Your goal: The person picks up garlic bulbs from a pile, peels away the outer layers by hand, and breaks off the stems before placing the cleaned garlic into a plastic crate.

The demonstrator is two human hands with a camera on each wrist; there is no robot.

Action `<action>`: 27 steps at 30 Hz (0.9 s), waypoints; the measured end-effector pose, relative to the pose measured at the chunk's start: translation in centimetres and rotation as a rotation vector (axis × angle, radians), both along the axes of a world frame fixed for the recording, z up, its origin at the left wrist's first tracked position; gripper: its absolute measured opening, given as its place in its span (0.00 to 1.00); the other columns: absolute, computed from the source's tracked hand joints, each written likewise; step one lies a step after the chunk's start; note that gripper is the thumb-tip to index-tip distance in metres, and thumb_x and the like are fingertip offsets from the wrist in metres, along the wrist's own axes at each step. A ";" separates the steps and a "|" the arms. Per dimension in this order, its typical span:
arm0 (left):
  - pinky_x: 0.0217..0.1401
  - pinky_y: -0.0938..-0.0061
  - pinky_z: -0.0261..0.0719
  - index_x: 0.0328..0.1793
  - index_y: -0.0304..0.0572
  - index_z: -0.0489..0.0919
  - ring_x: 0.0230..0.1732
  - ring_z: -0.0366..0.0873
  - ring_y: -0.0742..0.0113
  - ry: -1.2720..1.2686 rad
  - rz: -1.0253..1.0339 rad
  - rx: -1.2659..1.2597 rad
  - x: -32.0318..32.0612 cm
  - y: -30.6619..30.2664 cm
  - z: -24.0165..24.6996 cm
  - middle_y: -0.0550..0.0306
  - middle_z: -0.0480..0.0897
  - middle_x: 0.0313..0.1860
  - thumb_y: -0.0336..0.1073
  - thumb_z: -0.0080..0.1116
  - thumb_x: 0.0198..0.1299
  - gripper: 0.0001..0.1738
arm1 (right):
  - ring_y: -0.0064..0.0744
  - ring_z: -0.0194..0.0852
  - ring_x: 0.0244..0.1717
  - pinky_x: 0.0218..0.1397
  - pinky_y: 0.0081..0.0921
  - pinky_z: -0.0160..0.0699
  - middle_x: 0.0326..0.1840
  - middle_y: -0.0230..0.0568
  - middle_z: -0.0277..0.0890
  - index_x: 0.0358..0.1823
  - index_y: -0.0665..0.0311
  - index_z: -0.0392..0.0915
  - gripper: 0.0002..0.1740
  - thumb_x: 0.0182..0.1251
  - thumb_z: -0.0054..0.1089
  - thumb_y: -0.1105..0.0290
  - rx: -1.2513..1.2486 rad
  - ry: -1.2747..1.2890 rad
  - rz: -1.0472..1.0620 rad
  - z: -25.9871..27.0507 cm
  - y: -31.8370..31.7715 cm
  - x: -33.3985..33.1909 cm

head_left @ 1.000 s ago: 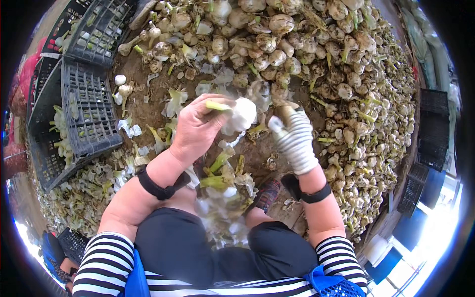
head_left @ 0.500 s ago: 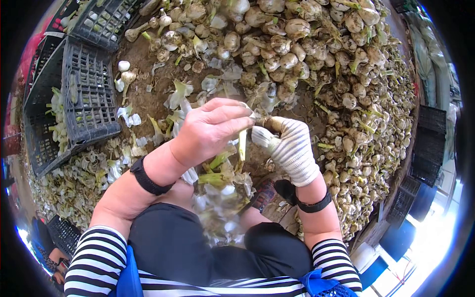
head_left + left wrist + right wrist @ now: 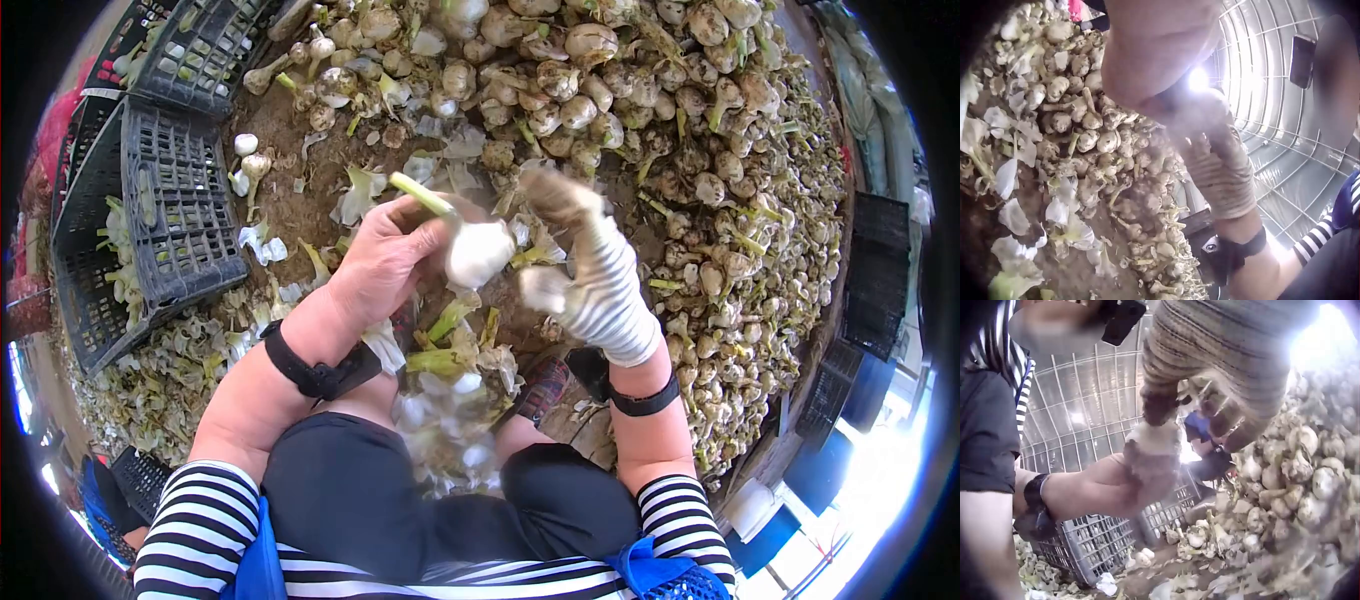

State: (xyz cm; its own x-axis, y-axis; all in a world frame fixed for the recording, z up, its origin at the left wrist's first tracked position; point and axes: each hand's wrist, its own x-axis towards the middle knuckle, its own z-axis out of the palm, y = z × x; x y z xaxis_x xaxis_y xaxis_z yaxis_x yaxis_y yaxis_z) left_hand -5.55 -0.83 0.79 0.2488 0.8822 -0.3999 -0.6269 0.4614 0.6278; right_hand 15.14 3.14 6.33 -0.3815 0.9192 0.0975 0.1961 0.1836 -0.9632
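In the head view the bare left hand (image 3: 385, 250) grips a white garlic bulb (image 3: 479, 253), its cut green stem (image 3: 422, 194) sticking up past the thumb. To the right of the bulb is the gloved right hand (image 3: 592, 265), fingers and thumb spread apart, blurred, with nothing seen between them. The right wrist view shows the striped glove (image 3: 1216, 356) above the pale bulb (image 3: 1154, 439) in the left hand (image 3: 1141, 475). In the left wrist view the left hand (image 3: 1154, 50) covers the bulb, with the glove (image 3: 1219, 169) behind it.
Unpeeled garlic (image 3: 720, 190) is heaped ahead and to the right. Black crates (image 3: 185, 205) with garlic stand at the left. Peeled skins and stems (image 3: 455, 345) lie between the legs, loose skins (image 3: 355, 195) on the soil. More dark crates (image 3: 875, 275) are at the far right.
Half a second ago the hands were together at the bulb with the stem pointing down. Now the right hand has drawn away and spread, and the left holds the bulb with its stem up.
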 end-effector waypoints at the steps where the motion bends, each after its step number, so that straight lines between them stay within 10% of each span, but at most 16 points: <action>1: 0.55 0.70 0.76 0.51 0.32 0.75 0.49 0.77 0.65 0.001 -0.003 -0.002 0.0 0.0 0.0 0.53 0.79 0.47 0.31 0.58 0.59 0.15 | 0.32 0.76 0.38 0.44 0.25 0.76 0.42 0.38 0.77 0.52 0.61 0.72 0.28 0.44 0.64 0.82 0.325 -0.235 0.219 0.4 0.3 0.0; 11: 0.54 0.68 0.76 0.47 0.35 0.76 0.47 0.78 0.65 -0.129 -0.083 0.027 -0.1 0.0 0.3 0.52 0.79 0.45 0.34 0.62 0.56 0.15 | 0.30 0.76 0.47 0.47 0.28 0.76 0.43 0.38 0.78 0.63 0.61 0.63 0.38 0.49 0.70 0.66 0.127 0.069 0.050 -0.8 -1.5 0.0; 19: 0.55 0.69 0.77 0.50 0.32 0.76 0.47 0.79 0.64 -0.138 -0.126 0.031 -0.5 0.0 0.7 0.52 0.81 0.45 0.32 0.61 0.58 0.15 | 0.31 0.74 0.36 0.40 0.26 0.74 0.33 0.35 0.73 0.62 0.59 0.65 0.38 0.45 0.69 0.70 -0.041 -0.266 0.182 0.0 -1.9 0.1; 21: 0.52 0.68 0.77 0.46 0.34 0.76 0.46 0.79 0.63 0.067 -0.091 0.140 -0.6 0.3 1.0 0.50 0.80 0.44 0.36 0.63 0.56 0.16 | 0.23 0.73 0.35 0.39 0.21 0.76 0.32 0.35 0.74 0.60 0.64 0.68 0.32 0.53 0.68 0.66 0.069 -0.023 0.035 -0.8 -1.9 -0.1; 24: 0.50 0.71 0.77 0.44 0.38 0.80 0.45 0.79 0.63 0.499 -0.077 0.508 -0.7 1.0 1.6 0.52 0.82 0.42 0.29 0.63 0.52 0.12 | 0.19 0.75 0.31 0.36 0.21 0.75 0.31 0.41 0.80 0.47 0.66 0.78 0.20 0.55 0.67 0.65 -0.533 0.144 -0.017 0.5 -2.0 0.5; 27: 0.48 0.73 0.77 0.41 0.45 0.83 0.45 0.80 0.61 0.966 -0.063 0.876 0.2 1.2 2.8 0.54 0.82 0.40 0.21 0.61 0.46 0.15 | 0.18 0.75 0.28 0.34 0.21 0.75 0.26 0.44 0.80 0.42 0.67 0.80 0.16 0.55 0.66 0.67 -0.344 -0.175 -0.038 -0.6 -2.5 0.1</action>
State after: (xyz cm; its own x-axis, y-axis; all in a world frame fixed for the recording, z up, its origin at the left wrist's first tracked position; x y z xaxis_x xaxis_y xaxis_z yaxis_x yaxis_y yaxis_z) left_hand -5.38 0.35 3.63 0.2359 0.9366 0.2591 0.2514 -0.3163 0.9147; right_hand 15.23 0.65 5.72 -0.3303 0.9007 -0.2823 0.3637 -0.1545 -0.9186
